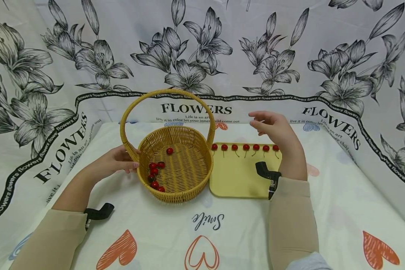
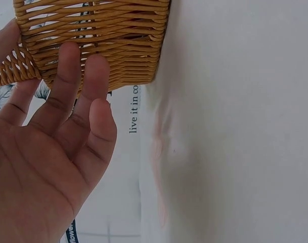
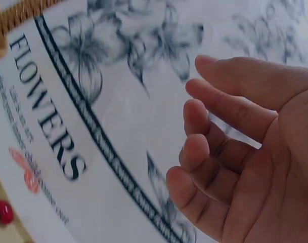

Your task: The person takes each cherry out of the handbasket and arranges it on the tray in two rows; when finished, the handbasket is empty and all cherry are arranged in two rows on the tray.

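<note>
A yellow wicker basket (image 1: 189,197) with a tall arched handle (image 1: 168,91) stands at the middle left. Several red cherries (image 1: 154,184) lie inside it, mostly toward its left side. My left hand (image 1: 116,161) grips the basket's left side where the handle meets the rim, thumb and index finger on the wicker. In the left wrist view its other fingers (image 2: 95,76) extend beside the woven wall. My right hand (image 1: 273,127) is raised over the far right part of a yellow tray (image 1: 237,180), fingers loosely bent, holding nothing. Several stemmed cherries (image 1: 246,147) line the tray's far edge.
The tray lies against the basket's right side. A white cloth (image 1: 168,236) with printed hearts covers the table. Behind it hangs a flower-printed curtain (image 1: 236,82) that also encloses both sides.
</note>
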{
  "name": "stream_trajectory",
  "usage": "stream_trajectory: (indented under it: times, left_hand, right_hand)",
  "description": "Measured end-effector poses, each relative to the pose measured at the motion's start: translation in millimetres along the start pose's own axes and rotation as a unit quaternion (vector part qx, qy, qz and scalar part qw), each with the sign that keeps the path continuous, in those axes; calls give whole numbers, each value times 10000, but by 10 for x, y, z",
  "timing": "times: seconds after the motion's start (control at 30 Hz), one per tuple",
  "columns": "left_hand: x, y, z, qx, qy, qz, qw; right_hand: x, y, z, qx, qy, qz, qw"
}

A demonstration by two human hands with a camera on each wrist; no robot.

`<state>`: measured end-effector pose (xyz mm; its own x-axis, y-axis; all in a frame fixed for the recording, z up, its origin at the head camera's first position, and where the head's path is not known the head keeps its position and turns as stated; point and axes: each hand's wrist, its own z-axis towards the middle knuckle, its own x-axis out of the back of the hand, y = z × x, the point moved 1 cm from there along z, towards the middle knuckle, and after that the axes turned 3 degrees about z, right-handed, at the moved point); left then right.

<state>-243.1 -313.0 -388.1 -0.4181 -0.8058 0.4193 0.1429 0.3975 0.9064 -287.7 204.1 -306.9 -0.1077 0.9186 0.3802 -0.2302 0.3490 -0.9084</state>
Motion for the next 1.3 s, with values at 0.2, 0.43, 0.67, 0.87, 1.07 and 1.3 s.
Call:
stream_trajectory:
  times: [0.2,0.43,0.67,0.87,1.07,1.3]
  left_hand:
    - [-4,4,-2,-53,-18,-18,10000]
    - [27,5,1,-92,-1,71,9999]
    - [48,16,-6,-32,-13,56,10000]
    - [54,3,-30,-85,-24,26,10000]
    - [22,-8,-19,-4,0,35,10000]
    - [17,-6,7,20,37,121,9999]
  right_hand:
    - [-363,-381,-65,634,-857,-56,9943]
    - [-957,-615,-143,1262,-2314,-328,9641]
    - [-1592,-577,-209,1570,-3440,-1290,9167]
    - [-2095,-512,-183,1556,-4237,-2054,8684]
    - [-2410,-507,-157,1106,-4664,-2530,8404]
    - [-2603,-476,-187,1020,-4600,-2880,8337]
